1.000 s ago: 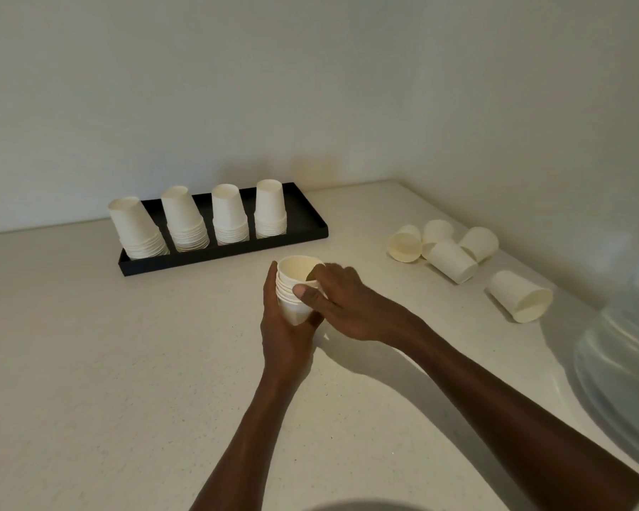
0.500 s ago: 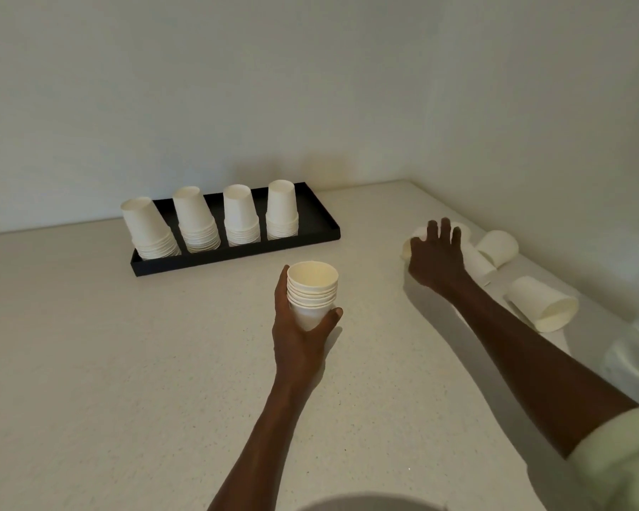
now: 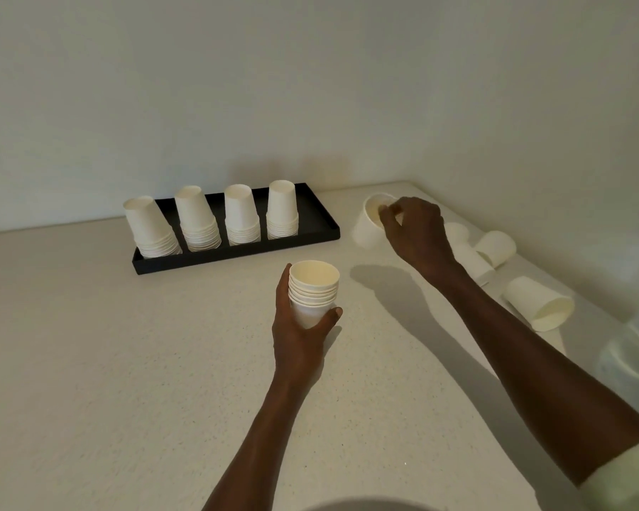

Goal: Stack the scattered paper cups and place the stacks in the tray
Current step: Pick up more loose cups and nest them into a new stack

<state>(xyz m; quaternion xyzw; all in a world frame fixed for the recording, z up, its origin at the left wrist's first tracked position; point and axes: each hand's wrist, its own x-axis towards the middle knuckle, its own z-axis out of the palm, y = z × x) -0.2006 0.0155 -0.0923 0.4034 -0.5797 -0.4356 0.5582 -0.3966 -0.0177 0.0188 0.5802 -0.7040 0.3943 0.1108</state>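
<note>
A pale counter (image 3: 126,363) set into a corner of two walls is seen from above, with broad bare room left in front of and to the left of the hands, while the right side is crowded by a blurred translucent object (image 3: 631,348) at the frame edge. A black tray (image 3: 310,215) near the back wall is filled by four upside-down stacks of cups (image 3: 214,219), and only a short stretch at its right end is left open, so a fifth stack would likely have to be squeezed in there; the leftmost stacks are seen leaning and could be toppled by a knock. An upright stack (image 3: 313,289) is gripped near its base by the left hand (image 3: 296,333), just above the counter; it could be tipped if a cup were pushed in off-centre. A single cup (image 3: 369,223) is pinched at its rim by the fingers of the right hand (image 3: 417,230) and held in the air to the right of the tray; held so thinly, it could be crushed or dropped, it is judged. Loose cups (image 3: 537,304) are left lying on their sides near the right wall, and could be rolled toward the counter's edge if brushed by the forearm
</note>
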